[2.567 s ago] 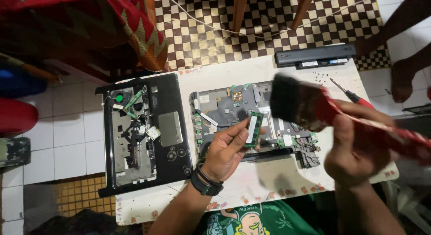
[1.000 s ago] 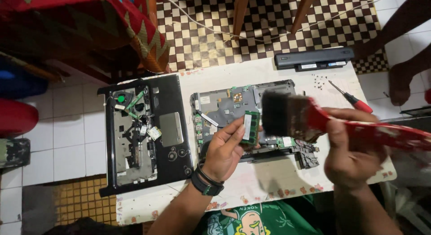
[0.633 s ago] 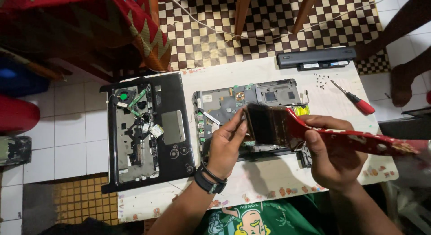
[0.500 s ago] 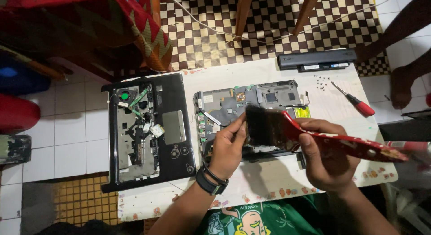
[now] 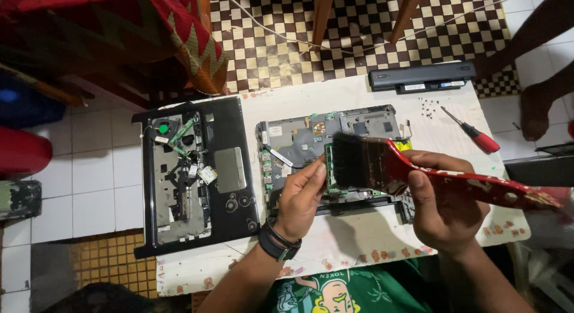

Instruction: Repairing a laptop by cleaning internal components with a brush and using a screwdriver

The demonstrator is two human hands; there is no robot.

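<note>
Left hand point(image 5: 302, 196) pinches a small green memory card point(image 5: 328, 168) between thumb and fingers, holding it upright over the middle of the opened laptop base point(image 5: 299, 139); my right hand point(image 5: 445, 208) is wrapped tight around the red handle of a wide paintbrush point(image 5: 371, 163), whose dark bristles touch the card's right face. Both hands sit over the front half of the white table point(image 5: 371, 241), close to its near edge, with a bare strip of tabletop just below them. To my left the black laptop cover point(image 5: 230, 208) lies flat, its outer side hanging past the table's left edge, so there is little room that way. Behind the base, a long black battery point(image 5: 421, 77) lies along the far edge, and a red-handled screwdriver point(image 5: 475, 133) rests near the right edge beside a scatter of tiny screws point(image 5: 427, 107); the open patch between them and the brush is the widest free space. The card is thin, green, and partly hidden by bristles; the brush handle is chipped red with pale blotches
</note>
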